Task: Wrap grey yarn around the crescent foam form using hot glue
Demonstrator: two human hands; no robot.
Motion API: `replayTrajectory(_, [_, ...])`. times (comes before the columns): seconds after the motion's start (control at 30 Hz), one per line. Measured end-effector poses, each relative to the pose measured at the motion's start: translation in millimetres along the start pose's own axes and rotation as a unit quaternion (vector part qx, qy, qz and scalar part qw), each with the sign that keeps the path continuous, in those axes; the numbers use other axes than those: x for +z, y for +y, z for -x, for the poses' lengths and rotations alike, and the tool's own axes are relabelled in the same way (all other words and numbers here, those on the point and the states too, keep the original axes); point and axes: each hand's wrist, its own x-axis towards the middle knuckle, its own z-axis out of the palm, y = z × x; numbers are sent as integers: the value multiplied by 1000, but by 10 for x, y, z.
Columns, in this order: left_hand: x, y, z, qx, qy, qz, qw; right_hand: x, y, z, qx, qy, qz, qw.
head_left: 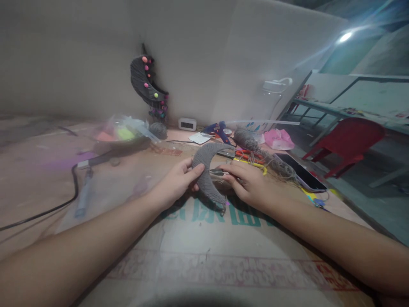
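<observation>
A crescent moon shape wrapped in grey yarn point(204, 170) is held up over the table, its hollow side turned to the right. My left hand point(183, 177) grips its outer curve, thumb across the front and fingers behind. Inside the hollow, my right hand point(244, 181) pinches a small dark pointed tool point(217, 172), whose tip reaches close to the yarn's inner edge. Whether it touches cannot be seen, nor can its exact kind. A short loose bit hangs at the crescent's lower tip.
A finished-looking grey moon with pompoms point(140, 81) hangs on the wall. Behind the hands lie a blue glue gun point(220, 131), grey yarn point(246, 138), scissors with orange handles point(251, 155) and a phone point(300, 172). A bowl point(119, 143) and black cable point(75, 183) are left; a red chair point(348, 136) right.
</observation>
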Motion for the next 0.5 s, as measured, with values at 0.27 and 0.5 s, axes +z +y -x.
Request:
replayTrajectory(0.27, [13,-23,-3,9,4,15,1000,15,20,-5,-14,-1,15,1000])
replayTrajectory(0.5, [5,-10,-3,7,-1,20,1000,2,12,-8,-30,-2,34,999])
